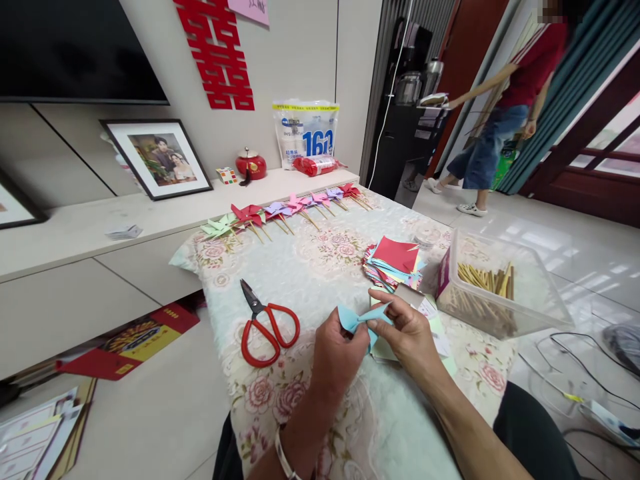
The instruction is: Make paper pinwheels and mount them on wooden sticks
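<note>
Between my two hands is a light blue paper pinwheel, its corners folded toward the middle. My left hand is closed on its left side, thumb near the centre. The fingers of my right hand pinch its right-hand fold. Left of my hands lie scissors with red handles, blades pointing away from me. Just beyond my right hand sits a stack of coloured paper squares, a red one on top. Partly under my right hand are a small open box and pale green paper.
Finished pinwheels on sticks line the table's far edge. A clear plastic bin of thin sticks stands at the right. The floral tablecloth covers the table. A person in a red top is at the back right. Cables lie on the floor.
</note>
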The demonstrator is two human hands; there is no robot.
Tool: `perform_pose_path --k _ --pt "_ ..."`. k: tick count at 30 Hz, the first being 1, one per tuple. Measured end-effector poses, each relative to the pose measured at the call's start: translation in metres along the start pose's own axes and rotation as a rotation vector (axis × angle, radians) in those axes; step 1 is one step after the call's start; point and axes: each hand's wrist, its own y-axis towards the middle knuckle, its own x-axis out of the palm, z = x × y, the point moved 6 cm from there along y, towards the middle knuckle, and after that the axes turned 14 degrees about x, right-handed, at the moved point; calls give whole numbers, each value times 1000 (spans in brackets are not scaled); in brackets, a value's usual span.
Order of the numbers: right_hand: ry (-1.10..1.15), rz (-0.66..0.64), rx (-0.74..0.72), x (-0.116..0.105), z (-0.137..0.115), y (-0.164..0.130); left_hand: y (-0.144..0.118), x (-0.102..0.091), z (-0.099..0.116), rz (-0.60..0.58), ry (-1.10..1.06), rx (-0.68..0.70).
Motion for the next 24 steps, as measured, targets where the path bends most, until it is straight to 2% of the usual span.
perform_pose_path --k 6,11,17,21,24 --pt "-54 -23 -1 2 -5 -3 -1 2 2 -27 -160 -56" --pt "-63 -56 2 3 -5 -3 1 6 -2 -62 -415 -153" --pt "-50 -65 5 0 -3 -2 1 14 -4 -162 -584 -256" --pt "-43 -92 -10 1 -11 -5 1 13 1 -150 -660 -287" --pt "-132 -84 -80 1 -25 -10 2 12 3 -128 -729 -278"
